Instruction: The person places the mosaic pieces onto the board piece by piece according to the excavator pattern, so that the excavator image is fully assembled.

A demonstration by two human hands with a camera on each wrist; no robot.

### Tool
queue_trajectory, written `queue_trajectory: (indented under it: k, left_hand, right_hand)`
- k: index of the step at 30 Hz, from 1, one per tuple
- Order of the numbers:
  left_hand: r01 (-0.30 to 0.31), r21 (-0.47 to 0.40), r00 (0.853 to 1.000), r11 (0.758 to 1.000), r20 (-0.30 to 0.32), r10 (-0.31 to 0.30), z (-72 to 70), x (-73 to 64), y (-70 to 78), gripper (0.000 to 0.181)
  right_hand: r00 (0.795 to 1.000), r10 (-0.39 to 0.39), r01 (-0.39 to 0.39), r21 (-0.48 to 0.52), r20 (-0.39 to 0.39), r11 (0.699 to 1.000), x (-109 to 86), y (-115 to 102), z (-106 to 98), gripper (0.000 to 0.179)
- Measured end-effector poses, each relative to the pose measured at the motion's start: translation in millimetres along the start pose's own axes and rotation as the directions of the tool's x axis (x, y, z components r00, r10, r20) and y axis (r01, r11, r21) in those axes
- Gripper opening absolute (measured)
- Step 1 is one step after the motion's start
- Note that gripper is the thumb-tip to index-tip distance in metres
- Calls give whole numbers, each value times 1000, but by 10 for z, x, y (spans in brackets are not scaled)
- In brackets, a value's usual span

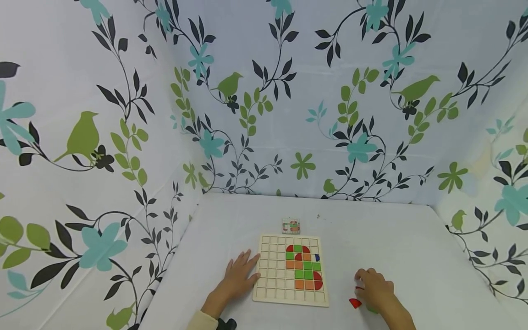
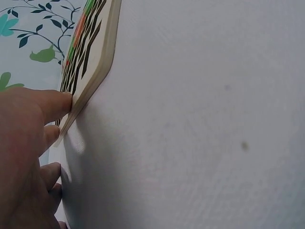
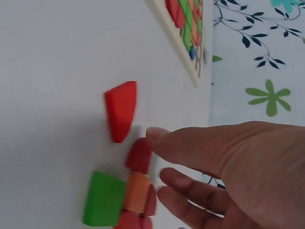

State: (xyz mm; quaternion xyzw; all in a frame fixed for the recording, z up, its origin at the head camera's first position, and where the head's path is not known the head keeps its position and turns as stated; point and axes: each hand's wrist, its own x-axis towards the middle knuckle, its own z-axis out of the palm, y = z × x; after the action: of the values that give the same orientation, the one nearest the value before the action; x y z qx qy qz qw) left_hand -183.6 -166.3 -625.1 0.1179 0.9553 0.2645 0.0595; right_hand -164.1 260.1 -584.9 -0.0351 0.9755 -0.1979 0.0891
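Gridded board (image 1: 273,275) on white table (image 1: 231,215); 17 cells filled, toward its right side: 6 green tiles (image 1: 299,274), 5 orange tiles (image 1: 298,265), 5 red tiles (image 1: 317,276), 1 blue tile (image 1: 317,257). One small card (image 1: 291,226) just beyond far edge. Left hand (image 1: 237,277): fingers extended, touching board's left edge, gripping nothing. Right hand (image 1: 374,288), right of board: thumb and fingers parted, gripping nothing; thumb contact with nearest red piece (image 3: 139,155), cannot tell. Loose near it: 1 green block (image 3: 106,199), 1 orange block (image 3: 137,191), several red pieces (image 3: 121,112), full count uncertain
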Motion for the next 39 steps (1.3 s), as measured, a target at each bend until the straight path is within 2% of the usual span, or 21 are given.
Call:
queue_trajectory:
  k: [4,10,15,19,23,31,39]
  left_hand:
    - [-6,-6,1000,1000,5,6,20,13,-6,61]
    - [-12,-7,1000,1000,5,12,26,17,-15,61]
    - [-10,-10,1000,1000,11,10,-23,11,2,61]
    - [-10,-23,1000,1000,9,10,-73,5,18,61]
    - [-9,-21,1000,1000,12,9,-68,2,10,61]
    - [-8,-16,1000,1000,3,8,-54,-5,-5,61]
    - [-23,-34,1000,999,10,24,-39,-14,-11,62]
  right_hand:
    - [999,-27,27,12,-44,1000,13,61,95,15]
    - [991,-41,46,34,-126,998,84,15,177,13]
    - [998,19,-12,120,-60,993,100,-25,177,28]
    - [1000,17,-13,176,-22,984,106,-47,153,29]
    - [999,1,6,181,-39,983,123,-61,181,23]
    - [995,23,-8,159,-93,987,200,-76,306,24]
    - [996,58,-45,172,-70,984,233,-119,323,30]
